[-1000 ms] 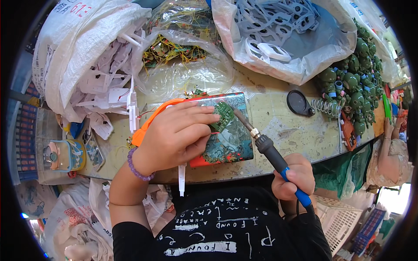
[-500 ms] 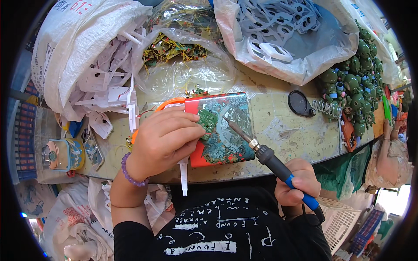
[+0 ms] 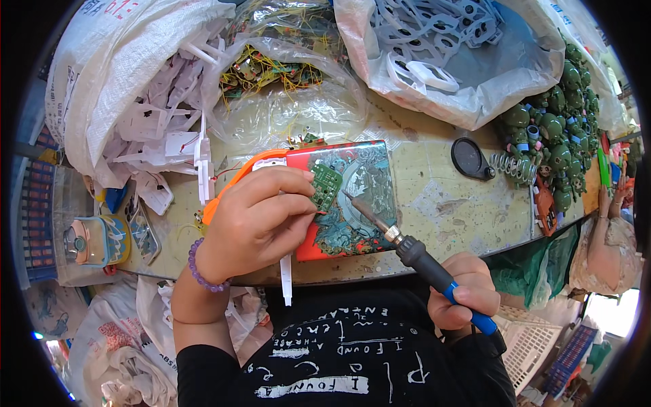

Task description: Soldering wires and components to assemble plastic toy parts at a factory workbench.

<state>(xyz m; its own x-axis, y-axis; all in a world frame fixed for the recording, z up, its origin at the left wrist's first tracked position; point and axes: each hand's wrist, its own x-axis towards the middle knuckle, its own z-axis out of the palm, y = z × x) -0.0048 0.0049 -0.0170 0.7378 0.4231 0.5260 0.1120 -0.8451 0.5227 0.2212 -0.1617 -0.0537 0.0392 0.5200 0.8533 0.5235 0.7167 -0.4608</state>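
My left hand (image 3: 261,214), with a purple bead bracelet (image 3: 203,268) at the wrist, is closed at the left edge of a green circuit board (image 3: 327,187). A small reddish bit, perhaps a wire end, shows at its lower fingertips. Beneath the board lies a red box with a teal patterned top (image 3: 366,224). My right hand (image 3: 464,292) is wrapped round the blue handle of a soldering iron (image 3: 420,254). Its metal tip points up and left, just right of the board. An orange curved part (image 3: 244,173) and a white plastic part (image 3: 286,281) lie partly hidden under my left hand.
White plastic parts (image 3: 156,146) spill from a sack at the left. Behind stands a clear bag of wired boards (image 3: 271,71), beside a sack of pale plastic frames (image 3: 441,34). Rightward are a round black lid (image 3: 470,159), a coiled spring stand (image 3: 513,167) and green figures (image 3: 559,136).
The soldering iron's tip has shifted slightly left and down, closer to the circuit board. My left fingers have bent and turned a little at the board's edge.
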